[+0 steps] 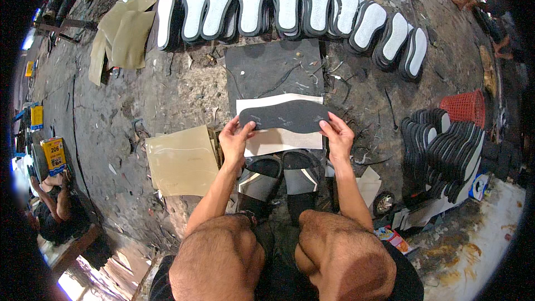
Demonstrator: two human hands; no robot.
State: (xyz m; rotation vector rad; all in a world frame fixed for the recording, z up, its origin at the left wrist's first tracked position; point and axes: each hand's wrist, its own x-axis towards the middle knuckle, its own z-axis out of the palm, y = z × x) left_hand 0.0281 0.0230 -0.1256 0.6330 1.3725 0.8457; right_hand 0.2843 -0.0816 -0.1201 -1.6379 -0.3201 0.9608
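A dark grey shoe sole (285, 116) lies crosswise in front of me, held at its two ends. My left hand (236, 138) pinches its left end, thumb on top. At the right end my right hand (337, 135) grips it the same way. Beneath the sole is a pale cream sheet (276, 141), showing past its near and far edges. That sheet overlaps a larger black sheet (273, 69) on the ground. Whether the sole touches the cream sheet cannot be told.
Stacked soles with white tops (251, 4) form an arc at the far side. Tan sheets (184, 159) lie left, with more tan sheets (131, 36) beyond. At right are piled soles (454, 147) and a red basket (465, 107). Another person (58, 206) sits at far left.
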